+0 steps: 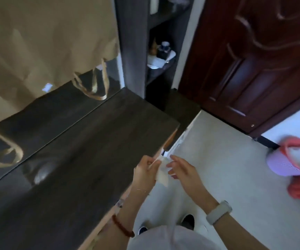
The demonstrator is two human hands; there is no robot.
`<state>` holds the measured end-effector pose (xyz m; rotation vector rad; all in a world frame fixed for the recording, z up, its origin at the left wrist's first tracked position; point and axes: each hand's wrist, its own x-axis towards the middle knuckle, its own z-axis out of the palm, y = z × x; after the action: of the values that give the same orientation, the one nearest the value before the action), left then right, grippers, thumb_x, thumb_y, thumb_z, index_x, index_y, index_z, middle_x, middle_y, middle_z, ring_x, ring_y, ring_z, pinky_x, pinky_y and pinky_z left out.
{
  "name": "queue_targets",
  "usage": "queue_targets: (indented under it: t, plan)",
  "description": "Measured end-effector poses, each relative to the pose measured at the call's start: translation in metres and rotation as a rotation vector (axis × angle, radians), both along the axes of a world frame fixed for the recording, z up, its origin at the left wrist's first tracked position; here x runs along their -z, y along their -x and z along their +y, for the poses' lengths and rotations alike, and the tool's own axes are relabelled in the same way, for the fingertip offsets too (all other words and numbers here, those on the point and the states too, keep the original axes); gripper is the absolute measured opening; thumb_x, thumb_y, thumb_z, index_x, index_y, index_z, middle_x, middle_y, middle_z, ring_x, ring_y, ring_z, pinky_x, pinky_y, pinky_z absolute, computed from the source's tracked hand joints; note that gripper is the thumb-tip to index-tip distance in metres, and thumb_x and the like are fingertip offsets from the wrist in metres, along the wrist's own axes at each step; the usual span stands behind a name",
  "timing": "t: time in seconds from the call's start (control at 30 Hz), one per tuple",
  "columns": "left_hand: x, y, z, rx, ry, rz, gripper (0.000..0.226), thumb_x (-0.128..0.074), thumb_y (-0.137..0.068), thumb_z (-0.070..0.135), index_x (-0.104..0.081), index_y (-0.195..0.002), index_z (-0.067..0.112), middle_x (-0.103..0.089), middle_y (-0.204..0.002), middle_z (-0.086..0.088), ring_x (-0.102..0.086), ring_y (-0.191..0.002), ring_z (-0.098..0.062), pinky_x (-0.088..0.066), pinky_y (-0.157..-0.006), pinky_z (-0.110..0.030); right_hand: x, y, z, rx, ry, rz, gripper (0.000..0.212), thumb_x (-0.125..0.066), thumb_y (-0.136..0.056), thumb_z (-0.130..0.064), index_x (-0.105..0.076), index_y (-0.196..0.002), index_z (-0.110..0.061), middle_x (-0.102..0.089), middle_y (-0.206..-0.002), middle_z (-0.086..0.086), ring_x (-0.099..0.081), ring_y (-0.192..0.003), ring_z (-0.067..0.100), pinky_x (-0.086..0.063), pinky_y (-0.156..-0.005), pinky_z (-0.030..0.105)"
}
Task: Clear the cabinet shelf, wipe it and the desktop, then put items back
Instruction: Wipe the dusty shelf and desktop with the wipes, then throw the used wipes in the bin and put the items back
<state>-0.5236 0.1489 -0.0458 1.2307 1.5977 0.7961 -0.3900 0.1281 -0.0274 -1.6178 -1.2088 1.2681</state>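
Pinching a small white wipe (pixel 162 173) from both sides, the two hands meet just off the near right edge of the dark desktop (pixel 91 150), over the pale floor. The left hand (pixel 144 171) grips the wipe's left border between thumb and curled fingers; the right hand (pixel 183 170) holds the opposite border with thumb and forefinger, its other fingers loosely bent. The wipe hangs between them with its long axis running roughly top to bottom, its lower corner drooping toward the person, so it looks as though it is being opened or folded; blur hides the creases.

What the next move seems to turn on is this: the desktop lies to the left of the wipe and the left hand is almost over its edge, so that hand is the nearer for a sweep across the top. The surface looks bare from near to far, apart from a glossy reflection.

Farther off, the cabinet shelf (pixel 161 66) stands beyond the desktop's far right corner, well apart from both hands, beside the red-brown door (pixel 254 60). A dark bottle (pixel 163 49) and something white, too blurred to name, sit on it, so my judgement is that this shelf is not yet cleared. A tan cloth with straps (pixel 46 42) hangs at far left.
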Motion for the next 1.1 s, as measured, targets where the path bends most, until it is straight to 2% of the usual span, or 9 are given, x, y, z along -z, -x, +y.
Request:
queue_targets:
  t: [0.1, 0.23, 0.33, 0.43, 0.5, 0.63, 0.8, 1.03, 1.1]
  plan:
    - [-0.008, -0.054, 0.010, 0.116, -0.063, -0.008, 0.031, -0.059, -0.086, 0.013, -0.045, -0.061, 0.024, -0.051, -0.060, 0.002, -0.046, -0.057, -0.013, -0.037, -0.059, -0.028, 0.000, -0.040, -0.012, 0.145, 0.001, -0.009, 0.020, -0.052, -0.092, -0.011, -0.058, -0.111, -0.016, -0.059, -0.096, 0.003, -0.058, -0.073, 0.005, -0.046, -0.064, 0.011]
    - [-0.023, -0.130, 0.010, 0.343, -0.061, -0.061, 0.028, -0.049, -0.092, 0.012, -0.050, -0.065, 0.019, -0.049, -0.062, 0.008, -0.047, -0.059, -0.008, -0.038, -0.053, -0.009, 0.003, -0.103, -0.029, 0.274, 0.019, -0.012, 0.021, -0.057, -0.089, -0.014, -0.055, -0.106, -0.026, -0.051, -0.105, 0.000, -0.054, -0.085, 0.012, -0.044, -0.069, 0.016]
    - [-0.025, -0.199, 0.014, 0.494, -0.068, -0.049, 0.026, -0.050, -0.091, 0.012, -0.054, -0.068, 0.022, -0.054, -0.068, 0.008, -0.049, -0.064, -0.007, -0.039, -0.061, -0.009, 0.004, -0.170, -0.039, 0.370, -0.025, -0.041, 0.020, -0.059, -0.089, -0.012, -0.055, -0.080, -0.029, -0.055, -0.089, -0.003, -0.055, -0.076, 0.005, -0.042, -0.064, 0.013]
    - [-0.028, -0.278, 0.015, 0.602, -0.058, -0.031, 0.010, -0.058, -0.087, 0.013, -0.062, -0.080, 0.018, -0.060, -0.079, 0.007, -0.054, -0.070, 0.003, -0.046, -0.074, -0.021, 0.002, -0.247, -0.055, 0.520, -0.049, -0.051, 0.027, -0.054, -0.090, -0.006, -0.053, -0.071, -0.025, -0.056, -0.069, -0.005, -0.054, -0.057, -0.001, -0.040, -0.053, 0.012]
    - [-0.026, -0.334, 0.014, 0.661, -0.063, -0.031, 0.008, -0.061, -0.085, 0.012, -0.064, -0.083, 0.019, -0.062, -0.079, 0.010, -0.055, -0.070, 0.005, -0.047, -0.073, -0.024, 0.001, -0.303, -0.070, 0.638, -0.044, -0.026, 0.030, -0.051, -0.089, 0.003, -0.052, -0.071, -0.022, -0.056, -0.067, -0.001, -0.055, -0.049, -0.001, -0.038, -0.046, 0.008]
    - [-0.024, -0.447, 0.005, 0.831, -0.120, 0.066, 0.012, -0.060, -0.086, 0.013, -0.065, -0.098, 0.013, -0.063, -0.091, 0.002, -0.057, -0.077, -0.012, -0.045, -0.070, -0.015, 0.002, -0.411, -0.105, 0.832, -0.017, -0.047, 0.025, -0.048, -0.083, 0.008, -0.057, -0.079, -0.015, -0.058, -0.066, 0.002, -0.054, -0.045, 0.002, -0.039, -0.047, 0.010]
    - [-0.008, -0.551, -0.002, 1.053, -0.346, 0.367, 0.025, -0.054, -0.090, 0.019, -0.060, -0.113, 0.010, -0.059, -0.114, -0.009, -0.056, -0.102, -0.023, -0.043, -0.092, -0.033, 0.021, -0.510, -0.145, 1.004, 0.047, -0.140, 0.024, -0.050, -0.087, 0.000, -0.059, -0.085, -0.023, -0.063, -0.067, 0.000, -0.062, -0.062, 0.020, -0.046, -0.058, 0.023]
    - [0.016, -0.686, 0.033, 1.234, -0.481, 0.521, 0.028, -0.051, -0.091, 0.020, -0.058, -0.117, 0.012, -0.061, -0.115, -0.009, -0.056, -0.105, -0.024, -0.044, -0.091, -0.037, 0.059, -0.644, -0.143, 1.130, 0.165, -0.229, 0.021, -0.053, -0.084, 0.001, -0.061, -0.087, -0.019, -0.064, -0.070, 0.001, -0.063, -0.072, 0.027, -0.052, -0.069, 0.040]
    - [0.028, -0.733, 0.050, 1.226, -0.454, 0.524, 0.028, -0.050, -0.091, 0.020, -0.058, -0.117, 0.012, -0.061, -0.116, -0.008, -0.056, -0.105, -0.024, -0.044, -0.091, -0.036, 0.071, -0.694, -0.125, 1.101, 0.168, -0.272, 0.020, -0.054, -0.083, 0.001, -0.063, -0.091, -0.014, -0.064, -0.076, 0.004, -0.062, -0.074, 0.025, -0.049, -0.071, 0.036]
